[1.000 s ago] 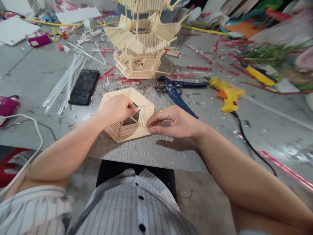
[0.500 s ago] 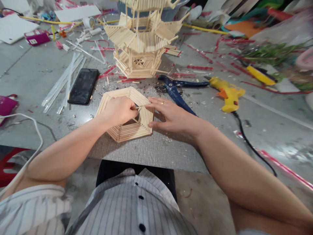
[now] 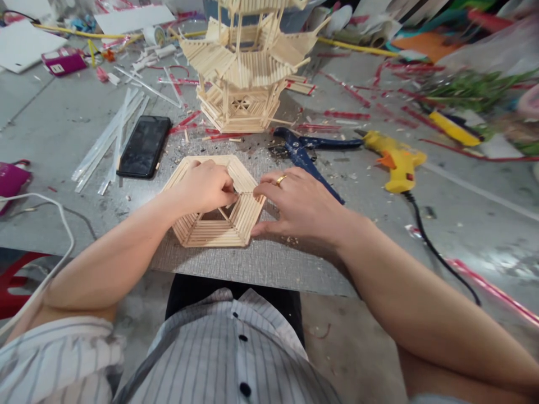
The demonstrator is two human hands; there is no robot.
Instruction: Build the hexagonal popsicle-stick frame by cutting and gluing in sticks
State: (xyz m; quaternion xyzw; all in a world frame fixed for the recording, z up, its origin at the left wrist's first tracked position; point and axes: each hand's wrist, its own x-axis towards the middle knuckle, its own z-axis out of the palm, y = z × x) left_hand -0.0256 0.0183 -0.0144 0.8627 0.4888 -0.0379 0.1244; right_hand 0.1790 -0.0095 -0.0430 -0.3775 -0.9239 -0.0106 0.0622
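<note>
Turning slightly since a second ago, the hexagonal stick frame (image 3: pixel 213 227) now lies squarer, left hand (image 3: pixel 206 185) pinching a thin stick (image 3: pixel 244 193) at its centre, right hand (image 3: pixel 301 205) spread flat, steadying its edge.

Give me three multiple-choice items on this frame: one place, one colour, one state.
1. Where does the phone lie?
A. left of the hexagon frame
B. under the stick tower
C. beside the glue gun

2. What colour is the glue gun's body?
A. blue
B. yellow
C. green

3. What is the left hand doing?
A. lying flat and open on the mat
B. gripping the cutters
C. pinching a thin stick over the frame's open middle

Answers:
1 A: the phone lies flat on the table, left of the frame.
2 B: the body is yellow, with an orange trigger.
3 C: its fingertips close on a stick; the right hand rests on the frame's right edge.
</note>
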